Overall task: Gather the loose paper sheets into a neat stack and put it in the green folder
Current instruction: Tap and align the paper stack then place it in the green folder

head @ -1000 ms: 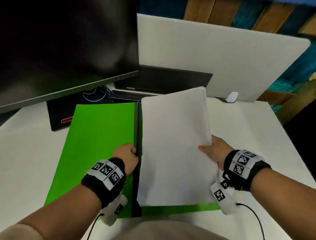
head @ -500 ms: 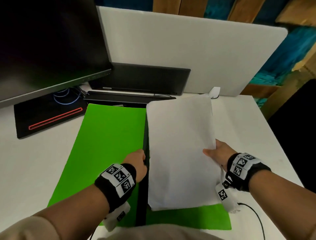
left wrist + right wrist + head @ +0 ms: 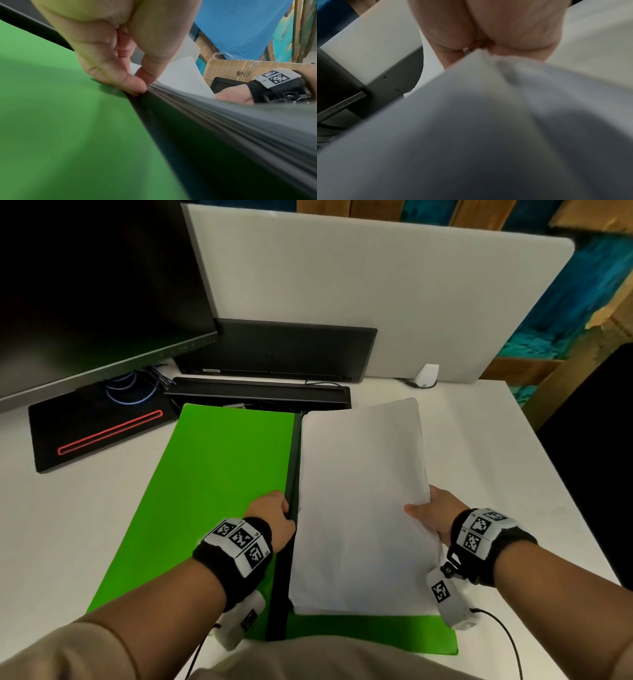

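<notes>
The green folder (image 3: 219, 474) lies open on the white desk (image 3: 496, 457), its black spine strip (image 3: 293, 474) running down the middle. A white paper stack (image 3: 359, 508) covers the folder's right half, its right edge lifted. My right hand (image 3: 431, 515) grips that edge, thumb on top. My left hand (image 3: 274, 513) sits at the spine. In the left wrist view its thumb and forefinger (image 3: 137, 83) pinch the black strip (image 3: 188, 121) where the green cover (image 3: 60, 121) meets the sheets (image 3: 185, 79). The right wrist view shows blurred paper (image 3: 471, 121) under my palm (image 3: 488, 33).
A dark monitor (image 3: 85, 285) stands at the back left on a black base with a red line (image 3: 99, 433). Behind the folder are a black bar (image 3: 257, 395) and a black slab (image 3: 281, 350). A white divider panel (image 3: 376, 285) closes the back, beside a small white object (image 3: 426, 374).
The paper stack has come down and closer to the right half of the folder, against the spine. Both hands keep their holds. The head view has tilted and shifted.
</notes>
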`<act>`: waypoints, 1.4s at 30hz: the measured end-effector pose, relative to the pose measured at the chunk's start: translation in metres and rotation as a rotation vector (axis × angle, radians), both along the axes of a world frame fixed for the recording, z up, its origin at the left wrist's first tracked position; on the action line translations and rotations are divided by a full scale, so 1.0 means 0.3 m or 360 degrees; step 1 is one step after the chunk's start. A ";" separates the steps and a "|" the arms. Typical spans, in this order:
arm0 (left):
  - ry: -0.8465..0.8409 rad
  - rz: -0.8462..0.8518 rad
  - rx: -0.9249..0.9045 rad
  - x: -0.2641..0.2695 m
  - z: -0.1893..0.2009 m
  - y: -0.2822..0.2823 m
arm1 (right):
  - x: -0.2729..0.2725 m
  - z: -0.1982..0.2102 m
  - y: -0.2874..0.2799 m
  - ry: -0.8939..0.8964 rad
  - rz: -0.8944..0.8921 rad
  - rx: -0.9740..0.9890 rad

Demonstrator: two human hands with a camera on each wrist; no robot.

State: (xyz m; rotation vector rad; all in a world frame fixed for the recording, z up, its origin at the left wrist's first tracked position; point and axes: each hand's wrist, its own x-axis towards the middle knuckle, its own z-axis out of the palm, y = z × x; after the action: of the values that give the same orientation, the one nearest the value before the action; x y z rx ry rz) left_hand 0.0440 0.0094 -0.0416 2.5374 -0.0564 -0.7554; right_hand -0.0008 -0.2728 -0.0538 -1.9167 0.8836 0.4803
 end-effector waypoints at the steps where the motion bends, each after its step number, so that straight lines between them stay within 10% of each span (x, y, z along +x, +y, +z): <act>1: 0.0007 0.0012 -0.0007 0.001 0.000 0.002 | -0.002 0.005 0.005 0.0005 0.0012 -0.0008; 17: 0.0023 0.0139 -0.0138 0.027 0.048 0.146 | -0.091 0.140 0.081 0.0035 0.0105 -0.0576; 25: -0.0041 0.0657 0.0596 0.136 0.077 0.462 | -0.088 0.214 0.398 0.0004 0.1358 -0.0993; 34: 0.0053 -0.0078 0.0847 0.225 0.256 0.581 | -0.069 0.111 0.483 0.0205 0.1439 -0.0990; 42: 0.0324 -0.0306 -0.0720 0.107 0.601 0.389 | -0.051 0.094 0.476 0.0167 0.1513 -0.1054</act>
State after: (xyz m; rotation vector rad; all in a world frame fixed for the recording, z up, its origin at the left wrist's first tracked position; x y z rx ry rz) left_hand 0.0761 0.1260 0.1388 2.0365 -0.3649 -0.9506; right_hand -0.0160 -0.1299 -0.0255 -2.9145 0.1059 0.9199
